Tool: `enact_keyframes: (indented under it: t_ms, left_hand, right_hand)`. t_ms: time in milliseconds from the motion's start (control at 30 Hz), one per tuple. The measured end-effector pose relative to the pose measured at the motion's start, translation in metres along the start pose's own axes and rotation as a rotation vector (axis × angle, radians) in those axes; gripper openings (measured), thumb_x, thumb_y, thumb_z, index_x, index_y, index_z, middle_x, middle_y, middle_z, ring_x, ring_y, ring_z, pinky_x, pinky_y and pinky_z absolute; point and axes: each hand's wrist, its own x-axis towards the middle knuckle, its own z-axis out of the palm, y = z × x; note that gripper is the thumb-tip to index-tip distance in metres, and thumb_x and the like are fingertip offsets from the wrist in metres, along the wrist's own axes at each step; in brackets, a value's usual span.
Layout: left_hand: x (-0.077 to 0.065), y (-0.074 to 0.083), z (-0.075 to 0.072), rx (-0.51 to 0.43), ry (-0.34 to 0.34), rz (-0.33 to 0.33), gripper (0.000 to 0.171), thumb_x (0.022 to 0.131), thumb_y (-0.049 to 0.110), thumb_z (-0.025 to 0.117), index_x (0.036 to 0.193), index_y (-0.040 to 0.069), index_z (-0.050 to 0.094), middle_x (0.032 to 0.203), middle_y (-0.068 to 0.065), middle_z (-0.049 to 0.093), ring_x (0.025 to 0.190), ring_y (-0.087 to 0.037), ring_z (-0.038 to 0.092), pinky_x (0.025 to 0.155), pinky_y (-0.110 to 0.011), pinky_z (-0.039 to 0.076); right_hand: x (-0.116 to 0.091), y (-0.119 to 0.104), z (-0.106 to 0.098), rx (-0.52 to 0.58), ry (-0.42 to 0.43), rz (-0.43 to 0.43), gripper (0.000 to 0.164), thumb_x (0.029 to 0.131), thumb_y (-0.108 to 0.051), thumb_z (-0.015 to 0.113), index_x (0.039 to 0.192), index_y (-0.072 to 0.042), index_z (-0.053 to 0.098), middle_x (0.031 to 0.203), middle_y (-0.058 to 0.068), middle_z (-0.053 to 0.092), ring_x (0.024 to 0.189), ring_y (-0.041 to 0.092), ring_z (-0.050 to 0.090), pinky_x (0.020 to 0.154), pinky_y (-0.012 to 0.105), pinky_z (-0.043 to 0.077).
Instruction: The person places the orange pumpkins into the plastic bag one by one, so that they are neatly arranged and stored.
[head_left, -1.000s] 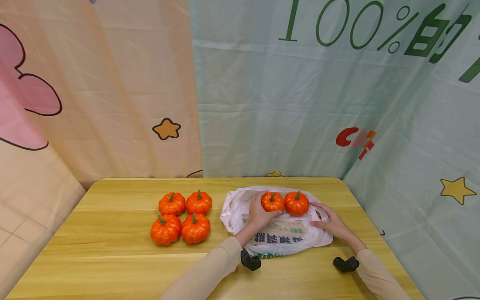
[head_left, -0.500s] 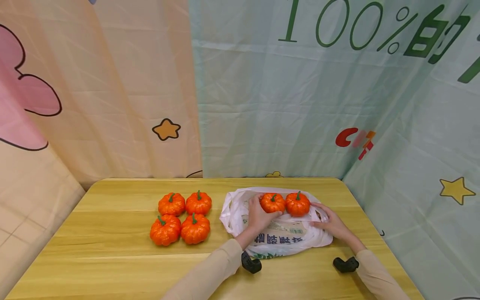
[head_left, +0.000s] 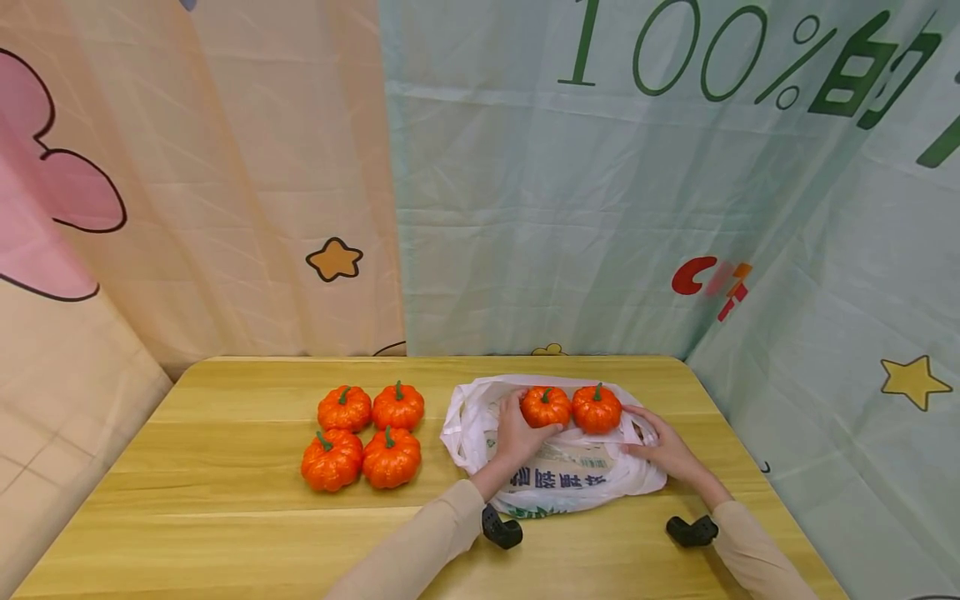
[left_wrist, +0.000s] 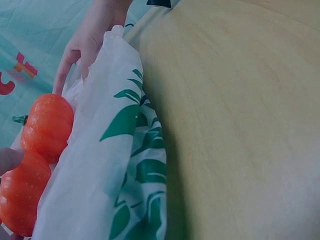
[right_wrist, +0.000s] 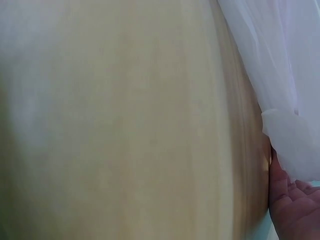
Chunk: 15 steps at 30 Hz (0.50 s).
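Observation:
Two shiny orange pumpkins sit side by side in the mouth of a white plastic bag [head_left: 637,477] printed with dark characters and green leaves. My left hand [head_left: 517,433] grips the left pumpkin [head_left: 545,407], its thumb on the near side. Against that one stands the right pumpkin [head_left: 596,408], its green stem up. At the bag's right side, my right hand [head_left: 663,446] holds the opening, with one finger reaching to the right pumpkin; some fingers are hidden. The right wrist view shows loose plastic [right_wrist: 295,145] hanging over the fingers.
Several more orange pumpkins [head_left: 392,457] stand in a tight cluster on the wooden table [head_left: 225,550], left of the bag. Printed curtains [head_left: 525,250] hang behind the table and along its sides. Black wrist devices [head_left: 501,527] are worn near both cuffs.
The two pumpkins in the bag have shifted very slightly to the right. Both hands keep nearly the same place, and the clustered pumpkins stay put.

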Motion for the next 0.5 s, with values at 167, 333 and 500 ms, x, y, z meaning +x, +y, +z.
enact_keyframes:
  t_ms: [167, 333, 500]
  left_hand:
    - [-0.002, 0.002, -0.005, -0.005, -0.023, 0.006, 0.073, 0.074, 0.019, 0.082, 0.134, 0.005, 0.044, 0.135, -0.015, 0.047, 0.124, -0.032, 0.048, 0.106, -0.050, 0.042]
    - [-0.004, 0.006, -0.012, -0.032, -0.053, 0.020, 0.073, 0.074, 0.017, 0.081, 0.135, 0.003, 0.044, 0.134, -0.015, 0.049, 0.124, -0.032, 0.049, 0.106, -0.050, 0.041]
    - [-0.009, 0.015, -0.024, -0.058, -0.069, 0.049, 0.073, 0.073, 0.016, 0.082, 0.134, -0.001, 0.046, 0.132, -0.020, 0.050, 0.122, -0.036, 0.050, 0.103, -0.051, 0.043]
  right_hand:
    - [0.000, 0.000, 0.000, 0.006, 0.002, -0.002, 0.064, 0.084, -0.010, 0.072, 0.140, 0.000, 0.042, 0.148, 0.029, 0.033, 0.139, 0.050, 0.019, 0.107, 0.073, 0.012]
    - [0.000, 0.000, 0.000, 0.000, 0.004, 0.005, 0.065, 0.084, -0.009, 0.072, 0.140, 0.000, 0.041, 0.148, 0.029, 0.032, 0.139, 0.051, 0.019, 0.106, 0.073, 0.013]
    - [-0.001, 0.001, 0.001, -0.012, 0.003, 0.013, 0.066, 0.084, -0.012, 0.072, 0.141, -0.001, 0.041, 0.149, 0.029, 0.032, 0.139, 0.051, 0.019, 0.107, 0.073, 0.013]
